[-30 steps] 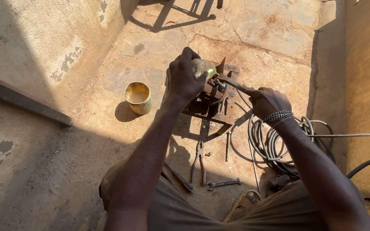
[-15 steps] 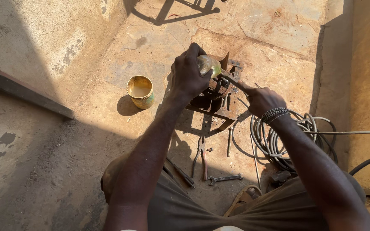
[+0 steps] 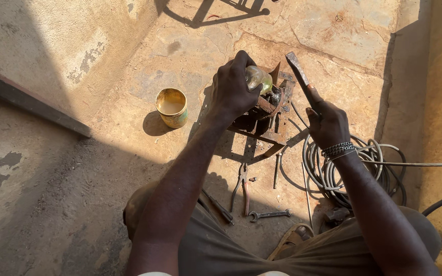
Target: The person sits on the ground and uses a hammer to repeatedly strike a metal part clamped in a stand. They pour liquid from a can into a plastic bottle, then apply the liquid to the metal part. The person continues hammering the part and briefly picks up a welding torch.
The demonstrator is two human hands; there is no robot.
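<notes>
A pale greenish clear bottle (image 3: 258, 78) is gripped under the left hand (image 3: 233, 89) above a rust-brown metal frame (image 3: 264, 115). Left of it, a yellow tin (image 3: 172, 107) is seen; grey coiled cable (image 3: 333, 168) beneath the right hand (image 3: 327, 122).

Harsh, low sunlight is flooding the stone floor (image 3: 333, 30) from the upper right, warming everything to an orange-yellow tone. Shadows are falling long and hard-edged toward the lower left: a dark patch is spreading beside the small metal cup (image 3: 172, 107), and the person's own shadow is darkening the whole lower left of the view. The left hand (image 3: 233, 89) and right hand (image 3: 327, 124) are catching bright highlights along the knuckles. The glass bottle (image 3: 258, 78) is glinting. Focus is staying sharp throughout, with slight wide-angle stretching toward the edges.
</notes>
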